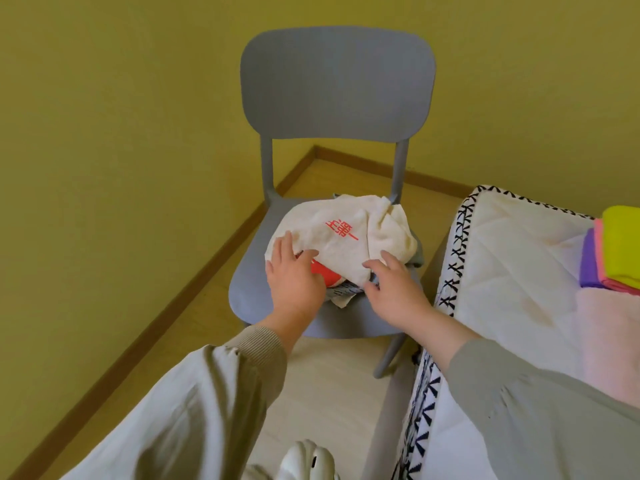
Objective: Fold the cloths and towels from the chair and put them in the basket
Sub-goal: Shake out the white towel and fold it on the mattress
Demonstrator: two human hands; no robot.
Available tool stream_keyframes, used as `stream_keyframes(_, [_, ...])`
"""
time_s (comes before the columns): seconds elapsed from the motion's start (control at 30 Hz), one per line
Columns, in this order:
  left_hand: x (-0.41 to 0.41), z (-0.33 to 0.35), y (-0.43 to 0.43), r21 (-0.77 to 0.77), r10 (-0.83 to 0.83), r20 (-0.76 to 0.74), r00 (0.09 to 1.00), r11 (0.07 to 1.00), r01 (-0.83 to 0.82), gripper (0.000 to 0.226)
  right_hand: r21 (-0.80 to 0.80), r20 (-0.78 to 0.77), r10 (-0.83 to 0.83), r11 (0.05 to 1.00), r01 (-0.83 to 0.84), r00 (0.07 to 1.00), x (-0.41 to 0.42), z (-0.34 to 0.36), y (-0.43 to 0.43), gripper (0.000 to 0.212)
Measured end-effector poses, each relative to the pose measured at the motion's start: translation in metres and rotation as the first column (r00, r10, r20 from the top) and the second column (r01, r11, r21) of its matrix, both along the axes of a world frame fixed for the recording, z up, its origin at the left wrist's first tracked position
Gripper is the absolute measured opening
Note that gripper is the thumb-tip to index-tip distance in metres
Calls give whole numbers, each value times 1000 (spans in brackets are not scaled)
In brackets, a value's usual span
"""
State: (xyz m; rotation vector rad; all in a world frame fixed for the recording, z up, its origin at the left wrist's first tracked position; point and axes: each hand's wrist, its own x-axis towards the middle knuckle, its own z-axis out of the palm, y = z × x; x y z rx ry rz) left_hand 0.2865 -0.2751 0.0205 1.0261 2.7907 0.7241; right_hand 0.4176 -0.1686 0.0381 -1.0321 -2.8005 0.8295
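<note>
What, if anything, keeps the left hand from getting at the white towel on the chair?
Probably nothing, so yes: the left hand lies open on the white towel, which tops the pile on the chair seat, with nothing covering it.

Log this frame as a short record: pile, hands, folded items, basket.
pile: white towel with red print on top of other cloths, unfolded, on the grey chair seat
left hand: flat on the towel
right hand: fingers spread at the pile's front right edge
folded: yellow, pink, purple stack on the bed
basket: not in view
</note>
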Motion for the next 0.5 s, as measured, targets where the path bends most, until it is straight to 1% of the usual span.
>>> stream_keyframes(0.07, [-16,-6,-1,-8,42,99,994,999,-41,58,-101,12,17,995,-16,1000,-16,-9,0,39])
stream_keyframes(0.13, [-27,-13,-3,-15,-6,226,974,1000,10,54,-163,39,34,986,-28,999,-29,-19,0,33])
stream_keyframes(0.2, [-35,-19,-5,-10,-37,332,943,999,43,45,-181,98,38,983,-19,995,-38,-27,2,31])
stream_keyframes(0.3, [-43,-24,-4,-4,-19,390,921,1000,22,45,-184,198,48,983,-11,979,-49,-36,2,38])
stream_keyframes(0.33, [-44,-24,-3,3,-10,403,915,1000,10,47,-167,208,49,986,-14,977,-51,-37,2,40])
stream_keyframes(0.37, [-45,-23,-1,10,-4,414,910,1000,0,47,-155,181,24,988,4,983,-53,-38,1,39])
stream_keyframes(0.4, [-45,-20,0,20,-7,422,907,1000,-2,48,-165,121,-17,986,37,993,-55,-35,1,34])
stream_keyframes(0.47, [-46,-12,1,64,-50,413,909,998,26,53,-265,-43,-114,959,99,993,-55,-23,0,29])
stream_keyframes(0.5, [-46,-7,1,95,-82,401,912,994,47,57,-317,-99,-144,943,106,985,-54,-17,1,33])
